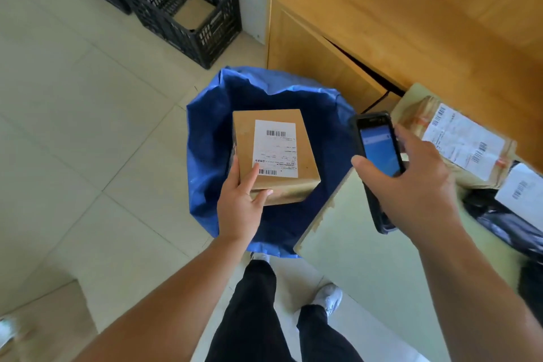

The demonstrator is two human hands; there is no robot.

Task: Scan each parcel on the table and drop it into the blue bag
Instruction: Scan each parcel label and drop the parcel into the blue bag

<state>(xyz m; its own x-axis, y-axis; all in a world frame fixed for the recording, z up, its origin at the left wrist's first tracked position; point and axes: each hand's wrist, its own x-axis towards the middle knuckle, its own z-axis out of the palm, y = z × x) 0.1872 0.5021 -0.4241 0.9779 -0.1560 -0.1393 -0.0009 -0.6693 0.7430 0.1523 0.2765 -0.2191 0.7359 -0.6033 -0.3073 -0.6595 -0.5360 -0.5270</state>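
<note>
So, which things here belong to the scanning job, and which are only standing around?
Part of the job:
- cardboard box, held over the bag in the left hand
- blue bag, open on the floor
- handheld scanner in the right hand
- taped parcel and black bagged parcel on the table

Just lying about:
- black crates
- wooden cabinet

- Bright, even daylight fills the scene; shadows are soft and faint.
- The wide lens bends straight lines near the frame edges.
- The cardboard box point(274, 153) in the left hand point(239, 206) is sharp, its label readable.
- Parcels beyond the right hand point(417, 185) smear with motion blur.
- The scanner point(379, 156) screen glows pale blue, washed out.
</note>
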